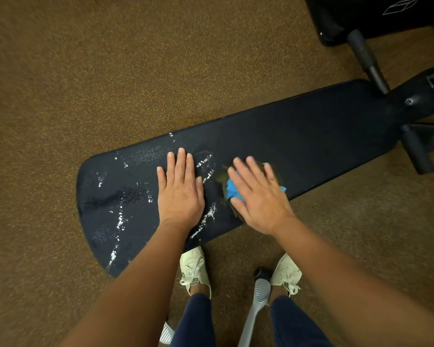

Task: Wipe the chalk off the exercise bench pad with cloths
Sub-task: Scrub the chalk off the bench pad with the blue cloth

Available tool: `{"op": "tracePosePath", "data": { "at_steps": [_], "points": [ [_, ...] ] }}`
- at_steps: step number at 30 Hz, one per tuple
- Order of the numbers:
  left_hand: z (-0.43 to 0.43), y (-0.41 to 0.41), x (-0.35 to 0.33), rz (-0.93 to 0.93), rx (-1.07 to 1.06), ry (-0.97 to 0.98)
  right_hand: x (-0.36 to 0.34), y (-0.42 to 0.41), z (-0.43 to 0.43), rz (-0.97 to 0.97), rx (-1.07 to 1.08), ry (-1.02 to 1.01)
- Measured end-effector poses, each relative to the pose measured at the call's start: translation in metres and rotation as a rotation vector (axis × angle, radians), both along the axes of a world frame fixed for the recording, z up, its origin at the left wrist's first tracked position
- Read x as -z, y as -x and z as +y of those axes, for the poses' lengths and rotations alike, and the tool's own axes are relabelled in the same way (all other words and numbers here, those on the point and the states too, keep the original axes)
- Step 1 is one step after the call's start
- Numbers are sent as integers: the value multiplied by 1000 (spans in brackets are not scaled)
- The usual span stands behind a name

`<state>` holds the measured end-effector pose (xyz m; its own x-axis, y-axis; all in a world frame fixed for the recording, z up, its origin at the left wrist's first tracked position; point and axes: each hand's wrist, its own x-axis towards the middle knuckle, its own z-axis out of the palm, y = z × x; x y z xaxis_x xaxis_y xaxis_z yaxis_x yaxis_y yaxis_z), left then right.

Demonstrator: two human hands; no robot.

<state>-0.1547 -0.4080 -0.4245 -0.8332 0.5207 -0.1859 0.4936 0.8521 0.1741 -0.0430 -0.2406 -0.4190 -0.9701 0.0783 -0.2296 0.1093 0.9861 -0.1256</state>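
I see the surface (298, 126) lying across the floor (85, 71), near end left, far end up right, meeting the frame (416, 146). Left grip (179, 194) is on the surface, left of middle. Right grip (258, 194) is just beside it to the right, on top of the cloths (232, 190), which lie on the surface. Chalk (120, 219) is mostly left of the left grip, some between the grips. Shoes (194, 270) are on the floor before the near edge, with a bar (259, 294) between them.
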Motion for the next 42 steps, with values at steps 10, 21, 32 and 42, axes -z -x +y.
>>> {"op": "tracePosePath", "data": {
  "at_steps": [10, 21, 32, 42],
  "points": [
    [-1, -2, 2, 1, -16, -6, 3, -16, -43, 3, 67, 45],
    [-1, -3, 2, 10, -19, 4, 4, -17, -37, 23, 98, 22],
    [-1, -4, 2, 20, -27, -2, 1, 1, -42, 2, 226, -21],
    [-3, -3, 3, 5, -23, -13, 0, 17, -57, 34, 439, -6]
  ]
}}
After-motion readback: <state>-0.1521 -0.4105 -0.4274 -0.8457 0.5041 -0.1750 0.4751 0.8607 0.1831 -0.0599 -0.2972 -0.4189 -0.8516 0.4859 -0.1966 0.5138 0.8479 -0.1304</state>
